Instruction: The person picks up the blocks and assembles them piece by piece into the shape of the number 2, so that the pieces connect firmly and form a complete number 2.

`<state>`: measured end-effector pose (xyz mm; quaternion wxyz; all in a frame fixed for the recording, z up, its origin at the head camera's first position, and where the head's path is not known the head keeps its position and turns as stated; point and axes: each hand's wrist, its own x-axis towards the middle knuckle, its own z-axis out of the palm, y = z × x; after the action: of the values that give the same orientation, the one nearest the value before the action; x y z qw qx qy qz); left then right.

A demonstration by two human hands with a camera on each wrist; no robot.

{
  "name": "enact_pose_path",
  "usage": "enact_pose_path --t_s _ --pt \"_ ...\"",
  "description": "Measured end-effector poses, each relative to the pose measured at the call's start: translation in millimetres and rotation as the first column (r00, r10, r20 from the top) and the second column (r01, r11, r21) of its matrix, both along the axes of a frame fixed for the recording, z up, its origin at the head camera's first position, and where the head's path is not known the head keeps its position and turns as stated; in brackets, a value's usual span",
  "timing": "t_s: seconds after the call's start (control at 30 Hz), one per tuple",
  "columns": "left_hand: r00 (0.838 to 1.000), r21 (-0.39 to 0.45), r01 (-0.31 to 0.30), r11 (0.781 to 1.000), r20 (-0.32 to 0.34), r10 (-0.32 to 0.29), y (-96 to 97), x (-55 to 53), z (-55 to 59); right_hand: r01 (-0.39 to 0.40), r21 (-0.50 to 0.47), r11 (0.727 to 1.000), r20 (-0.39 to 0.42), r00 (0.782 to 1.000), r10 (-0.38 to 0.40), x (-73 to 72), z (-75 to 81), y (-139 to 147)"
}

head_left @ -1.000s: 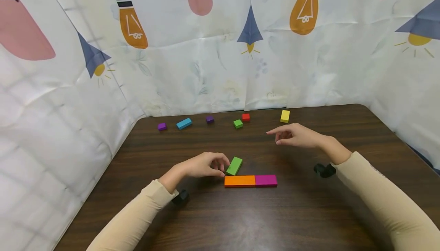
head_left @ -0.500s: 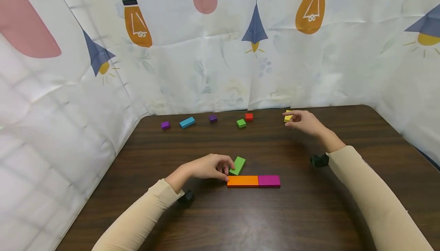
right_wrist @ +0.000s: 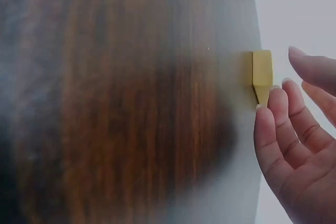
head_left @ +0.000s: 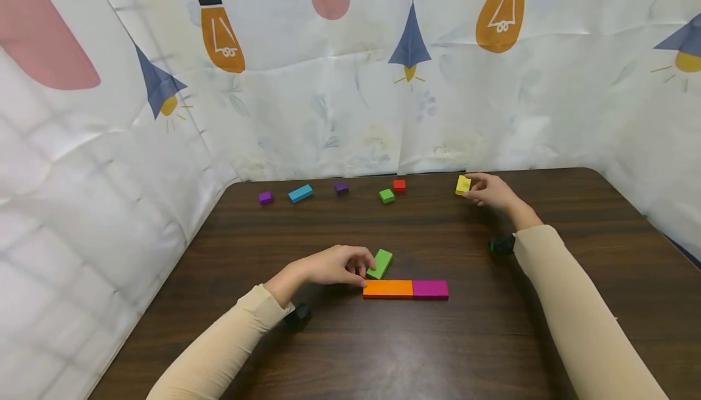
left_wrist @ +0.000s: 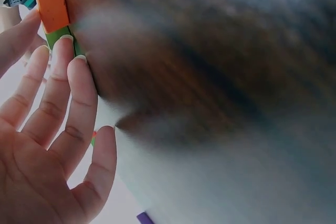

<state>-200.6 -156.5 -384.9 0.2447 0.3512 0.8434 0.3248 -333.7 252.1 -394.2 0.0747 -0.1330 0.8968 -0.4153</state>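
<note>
My left hand (head_left: 327, 265) rests on the table at the left end of an orange block (head_left: 387, 289). Its thumb touches that end, and its index fingertip is at the green block (head_left: 380, 264) lying tilted just behind. A magenta block (head_left: 430, 289) sits end to end with the orange one. At the far right, my right hand (head_left: 495, 193) is beside a yellow block (head_left: 463, 184), fingertips at its right edge. In the right wrist view the thumb stands apart from the yellow block (right_wrist: 262, 69), with the fingers close below it.
Along the table's far edge lie a purple block (head_left: 265, 197), a blue block (head_left: 300, 193), a dark purple block (head_left: 342, 187), a small green block (head_left: 386, 196) and a red block (head_left: 400, 185). A patterned curtain (head_left: 328, 120) hangs behind the dark wooden table (head_left: 383, 351).
My right hand has moved away from me and to the right, to the yellow block. My left index fingertip has come onto the green block, and the thumb has come to the orange one.
</note>
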Motion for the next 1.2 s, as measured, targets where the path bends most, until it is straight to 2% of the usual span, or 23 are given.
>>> enact_pose_path --t_s 0.4,0.83,1.2 --pt "1.000 -0.003 -0.015 1.000 0.000 0.015 -1.0 0.3 -0.7 0.035 -0.019 0.999 0.072 0.997 -0.033 -14.3 -6.8 2" --pt "1.000 -0.015 -0.004 1.000 0.012 0.004 0.2 -3.8 -1.0 -0.003 0.084 0.996 0.169 0.986 -0.011 -24.0 -2.6 -2" --pt "1.000 -0.015 -0.005 1.000 0.025 0.006 1.1 -5.3 -0.5 0.067 0.086 0.994 0.152 0.985 -0.079 -29.0 -4.7 0"
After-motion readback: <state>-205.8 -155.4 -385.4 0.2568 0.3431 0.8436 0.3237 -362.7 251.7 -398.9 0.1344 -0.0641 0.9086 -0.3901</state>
